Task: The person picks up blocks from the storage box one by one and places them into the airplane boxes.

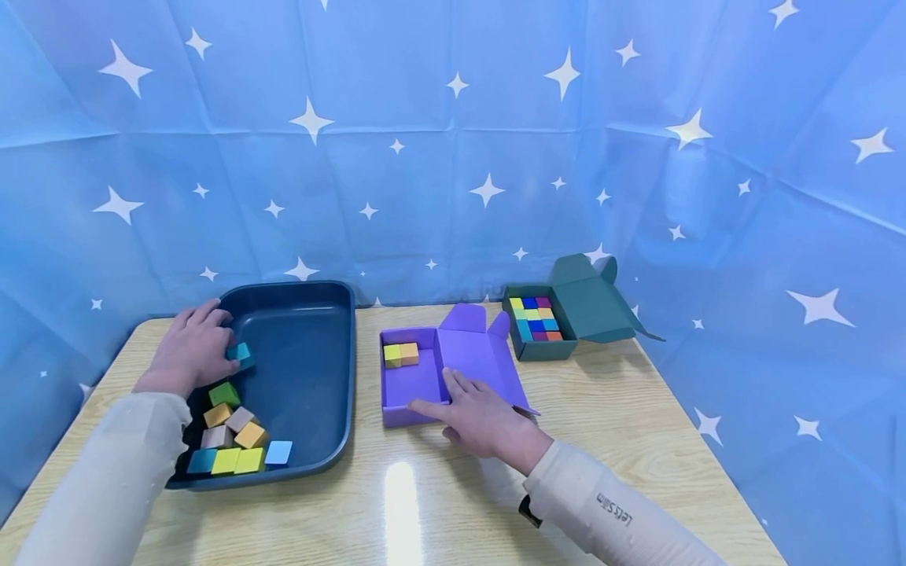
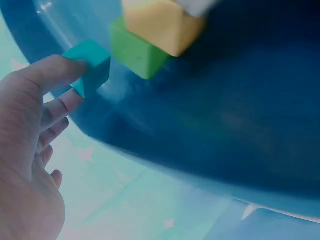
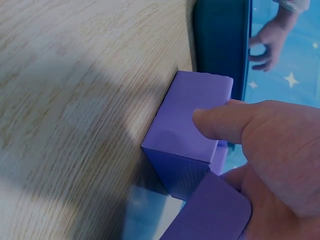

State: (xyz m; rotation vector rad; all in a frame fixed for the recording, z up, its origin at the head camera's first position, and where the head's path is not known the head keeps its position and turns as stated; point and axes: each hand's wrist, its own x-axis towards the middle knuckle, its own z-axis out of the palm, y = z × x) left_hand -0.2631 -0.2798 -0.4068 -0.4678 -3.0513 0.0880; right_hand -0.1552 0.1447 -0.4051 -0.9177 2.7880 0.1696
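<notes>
My left hand point(image 1: 194, 351) is over the left side of a dark blue tray point(image 1: 304, 377). In the left wrist view its thumb and a finger pinch a teal block point(image 2: 92, 65). Below that hand lie a green block point(image 1: 224, 395), tan and greyish blocks, yellow blocks point(image 1: 237, 461) and a light blue block point(image 1: 279, 453). My right hand point(image 1: 481, 417) holds the near wall of an open purple box point(image 1: 418, 387), thumb on the outside and index finger over the rim. Inside that box sit a yellow block point(image 1: 392, 356) and an orange block point(image 1: 409, 354), side by side.
A dark green box point(image 1: 548, 350) with its lid open stands at the back right, holding several coloured blocks in rows. The purple lid point(image 1: 488, 358) folds out to the right. A blue star-patterned curtain point(image 1: 425, 157) hangs behind the wooden table point(image 1: 623, 409).
</notes>
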